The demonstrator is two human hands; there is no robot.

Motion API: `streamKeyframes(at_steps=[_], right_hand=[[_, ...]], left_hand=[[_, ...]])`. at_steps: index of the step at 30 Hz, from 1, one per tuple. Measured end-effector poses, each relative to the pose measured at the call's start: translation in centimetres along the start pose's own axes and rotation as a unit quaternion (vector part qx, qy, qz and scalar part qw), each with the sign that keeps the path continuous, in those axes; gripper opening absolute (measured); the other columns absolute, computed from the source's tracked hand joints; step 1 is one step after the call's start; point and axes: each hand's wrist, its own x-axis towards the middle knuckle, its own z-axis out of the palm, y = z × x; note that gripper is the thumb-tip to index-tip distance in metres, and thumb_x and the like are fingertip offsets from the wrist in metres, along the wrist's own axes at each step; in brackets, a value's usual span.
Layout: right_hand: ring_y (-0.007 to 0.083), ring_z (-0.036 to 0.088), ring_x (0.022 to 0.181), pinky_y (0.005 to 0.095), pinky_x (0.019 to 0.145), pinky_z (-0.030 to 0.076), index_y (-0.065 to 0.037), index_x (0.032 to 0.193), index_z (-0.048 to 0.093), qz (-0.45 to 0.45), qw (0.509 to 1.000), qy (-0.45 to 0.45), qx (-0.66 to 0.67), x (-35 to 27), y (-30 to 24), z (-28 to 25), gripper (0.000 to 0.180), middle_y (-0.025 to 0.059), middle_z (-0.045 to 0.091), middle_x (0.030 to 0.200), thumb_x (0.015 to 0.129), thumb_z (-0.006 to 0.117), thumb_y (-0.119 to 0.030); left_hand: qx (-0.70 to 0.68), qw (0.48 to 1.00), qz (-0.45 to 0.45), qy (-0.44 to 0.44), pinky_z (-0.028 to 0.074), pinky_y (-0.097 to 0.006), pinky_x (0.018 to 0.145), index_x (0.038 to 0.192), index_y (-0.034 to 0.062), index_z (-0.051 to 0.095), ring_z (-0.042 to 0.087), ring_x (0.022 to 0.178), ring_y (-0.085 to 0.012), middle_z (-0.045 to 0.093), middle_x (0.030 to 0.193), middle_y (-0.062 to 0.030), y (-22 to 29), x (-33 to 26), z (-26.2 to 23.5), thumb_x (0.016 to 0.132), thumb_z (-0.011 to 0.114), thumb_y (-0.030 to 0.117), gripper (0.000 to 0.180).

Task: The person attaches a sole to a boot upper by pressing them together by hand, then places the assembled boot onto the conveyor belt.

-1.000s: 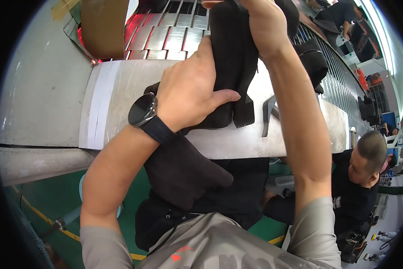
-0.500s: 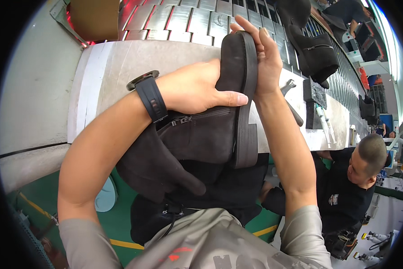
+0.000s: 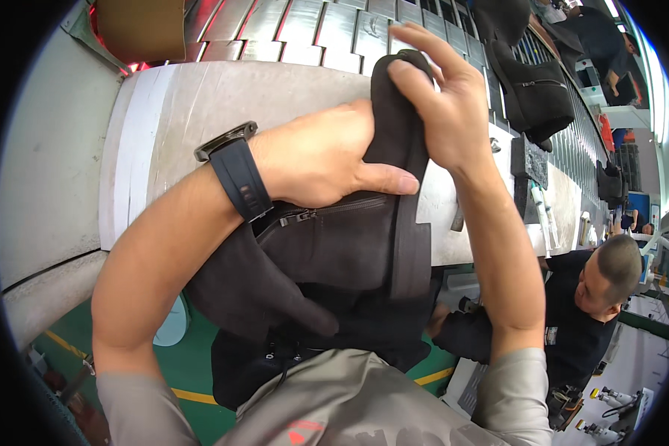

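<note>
A dark suede ankle boot [image 3: 342,253] lies on its side in front of me, toe pointing away and sole facing right. Its soft shaft folds down toward my lap, and a metal side zipper [image 3: 334,209] runs along the upper. My left hand [image 3: 319,156], with a black watch on the wrist, is closed over the instep, its thumb across to the sole edge. At the toe, my right hand [image 3: 457,111] curls round the tip, thumb on the toe end and blurred fingers beyond it. The palm side of that hand is partly hidden.
The boot lies over the edge of a pale worktable [image 3: 275,89]. Beyond runs a metal slat conveyor [image 3: 301,30] bearing more dark boots [image 3: 531,89]. A dark block [image 3: 529,160] and syringe-like tubes [image 3: 545,215] lie at right. A co-worker [image 3: 594,297] sits close on the right.
My right hand has shifted from lying along the sole with fingers outstretched to curling over the toe tip. The left hand keeps its hold, and the view has shifted slightly.
</note>
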Motion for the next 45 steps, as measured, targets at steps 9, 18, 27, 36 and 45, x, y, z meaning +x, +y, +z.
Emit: streamKeyframes(at_steps=[9, 18, 27, 36, 45], right_hand=[[0.0233, 0.062, 0.118, 0.0355, 0.111, 0.041, 0.002, 0.103, 0.081, -0.031, 0.995, -0.057, 0.075, 3.1, 2.4, 0.9, 0.053, 0.0133, 0.075, 0.114, 0.106, 0.055, -0.045], [0.0316, 0.068, 0.121, 0.0401, 0.107, 0.047, 0.007, 0.113, 0.078, 0.191, 0.977, 0.008, 0.095, -5.7, 1.8, -0.2, 0.08, 0.0291, 0.075, 0.119, 0.106, 0.048, -0.067], [0.0238, 0.068, 0.119, 0.0436, 0.102, 0.05, 0.002, 0.142, 0.062, 0.099, 0.921, 0.094, 0.366, -6.3, -2.1, -2.7, 0.081, 0.0142, 0.075, 0.125, 0.109, 0.043, -0.069], [0.0181, 0.072, 0.087, 0.035, 0.081, 0.059, -0.006, 0.112, 0.073, -0.063, 0.822, 0.12, 0.553, -1.0, -3.2, -5.7, 0.046, 0.0104, 0.074, 0.102, 0.111, 0.053, -0.048], [0.0222, 0.073, 0.081, 0.0342, 0.075, 0.059, -0.007, 0.108, 0.072, -0.102, 0.739, 0.125, 0.655, -0.4, -4.2, -4.1, 0.047, 0.0092, 0.075, 0.095, 0.112, 0.049, -0.048]], left_hand=[[0.318, 0.923, 0.049, 0.213, 0.043, -0.054, 0.116, 0.152, -0.0067, 0.049, 0.054, 0.142, -0.0434, 0.05, 0.157, -0.0295, 6.2, -11.0, 7.7, 0.073, 0.089, 0.05, 0.105], [0.2, 0.909, 0.069, 0.36, 0.056, -0.045, 0.097, 0.134, -0.0021, 0.066, 0.073, 0.114, -0.0386, 0.076, 0.12, -0.0212, 6.0, -15.3, 2.6, 0.068, 0.088, 0.006, 0.07], [0.436, 0.895, 0.048, 0.082, 0.05, -0.043, 0.104, 0.135, -0.0115, 0.059, 0.067, 0.119, -0.0409, 0.069, 0.124, -0.0289, 17.1, -3.6, -8.5, 0.09, 0.084, 0.045, 0.076], [0.436, 0.898, -0.063, 0.009, 0.057, -0.038, 0.082, 0.113, -0.0067, 0.073, 0.073, 0.09, -0.0299, 0.076, 0.095, -0.02, 19.7, 2.1, -8.0, 0.095, 0.082, 0.046, 0.057], [0.397, 0.914, -0.081, 0.016, 0.057, -0.035, 0.083, 0.116, -0.007, 0.072, 0.07, 0.089, -0.0215, 0.077, 0.098, -0.0153, 19.0, 1.8, -8.8, 0.095, 0.083, 0.045, 0.057]])
